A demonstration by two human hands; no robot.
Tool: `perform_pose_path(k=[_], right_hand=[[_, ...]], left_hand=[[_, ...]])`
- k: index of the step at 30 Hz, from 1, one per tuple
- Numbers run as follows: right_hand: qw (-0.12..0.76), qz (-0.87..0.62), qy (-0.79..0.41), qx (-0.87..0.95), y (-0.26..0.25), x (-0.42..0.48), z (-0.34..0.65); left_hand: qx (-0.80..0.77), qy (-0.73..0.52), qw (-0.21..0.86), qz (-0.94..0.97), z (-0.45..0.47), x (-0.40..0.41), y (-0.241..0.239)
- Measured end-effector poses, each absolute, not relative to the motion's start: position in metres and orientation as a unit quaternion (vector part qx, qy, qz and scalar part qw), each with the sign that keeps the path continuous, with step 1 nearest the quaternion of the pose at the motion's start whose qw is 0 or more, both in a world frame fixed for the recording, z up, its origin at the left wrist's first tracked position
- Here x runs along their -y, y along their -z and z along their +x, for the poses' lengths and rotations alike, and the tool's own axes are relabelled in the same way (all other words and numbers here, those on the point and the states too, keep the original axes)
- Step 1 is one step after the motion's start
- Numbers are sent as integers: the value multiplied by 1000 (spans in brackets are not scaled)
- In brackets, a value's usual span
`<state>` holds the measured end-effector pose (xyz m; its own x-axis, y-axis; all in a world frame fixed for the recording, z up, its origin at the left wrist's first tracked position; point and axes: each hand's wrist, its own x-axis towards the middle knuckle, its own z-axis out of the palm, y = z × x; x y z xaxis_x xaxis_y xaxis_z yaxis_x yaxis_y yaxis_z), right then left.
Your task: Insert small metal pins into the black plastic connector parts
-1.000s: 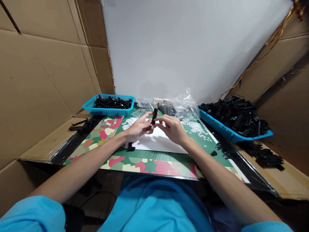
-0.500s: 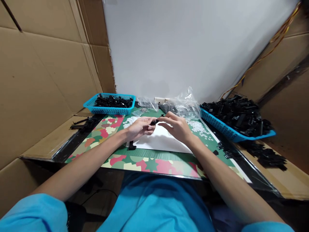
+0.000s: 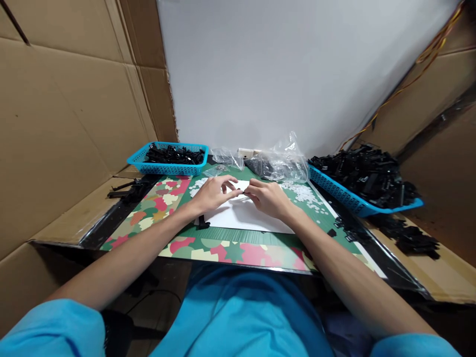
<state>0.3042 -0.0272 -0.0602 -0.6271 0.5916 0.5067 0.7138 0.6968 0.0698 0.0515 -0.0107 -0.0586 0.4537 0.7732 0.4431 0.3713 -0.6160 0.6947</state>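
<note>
Over the sheet of white paper [image 3: 238,218], my left hand [image 3: 213,194] and my right hand [image 3: 268,198] meet at the fingertips. Between them is a small black part [image 3: 243,192], mostly covered by fingers, so its exact shape is unclear. My right thumb and fingers pinch it from the right. The left thumb and a finger close on its other end, while the remaining left fingers arch above. A black plastic piece [image 3: 203,222] lies by my left wrist at the paper's edge. Small white discs [image 3: 303,193] are scattered beyond my right hand.
A blue basket of black parts [image 3: 167,171] stands back left; a fuller blue basket [image 3: 357,204] stands right. Clear plastic bags [image 3: 286,163] lie along the wall. More black parts rest on the left ledge [image 3: 128,190] and right ledge [image 3: 416,240]. Cardboard walls flank the table.
Both hands have turned palm-down and the left fingers have lifted into an arch. The black part shows less between the fingertips. The right hand has dropped slightly.
</note>
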Motion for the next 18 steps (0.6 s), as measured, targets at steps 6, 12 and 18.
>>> perform_pose_path(k=[6,12,18], right_hand=[[230,-349,44,907,60,30,299],[289,-336,-97,891,43,33,301],[302,-346,-160,874,32,39,293]], left_hand=[[-342,-337,190,857,47,10,64],[-354,-318,181,861,47,9,65],[-344,-309,171,870,47,9,66]])
